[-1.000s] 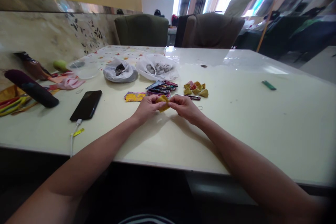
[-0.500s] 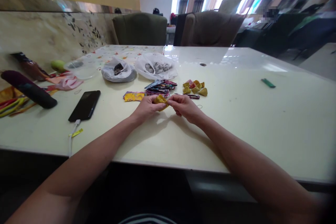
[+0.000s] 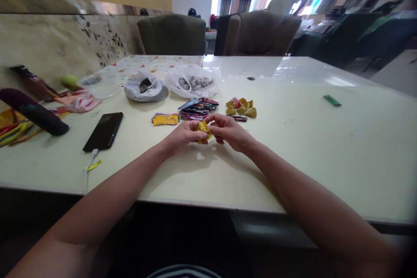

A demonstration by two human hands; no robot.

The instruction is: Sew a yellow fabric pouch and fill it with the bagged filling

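My left hand (image 3: 186, 136) is closed, pinching a small folded piece of yellow patterned cloth (image 3: 203, 128) just above the table. The fingers of my right hand (image 3: 226, 131) are bent together at the cloth's right edge; what they pinch is too small to make out. A thin thread (image 3: 213, 140) shows below those fingers. Just beyond the hands lies a stack of dark, colourful cloth pieces (image 3: 197, 108), with a flat yellow cloth piece (image 3: 165, 119) to its left. Several small yellow cloth cones (image 3: 243, 106) sit to the right, behind a dark, slim tool (image 3: 239, 118), perhaps thread snips.
Two white plastic bags, one with dark bits (image 3: 145, 88) and one with greyish-white stuffing (image 3: 195, 82), stand farther back. A phone (image 3: 103, 132) on a cable lies left, near a dark umbrella-like case (image 3: 34, 112). A green object (image 3: 332, 100) lies right. Chairs and a person (image 3: 286, 2) are beyond.
The yellow cloth has turned and tilted in my left hand, showing more of its face. My right fingers have lifted and spread slightly at its edge. The person beyond has shifted posture.
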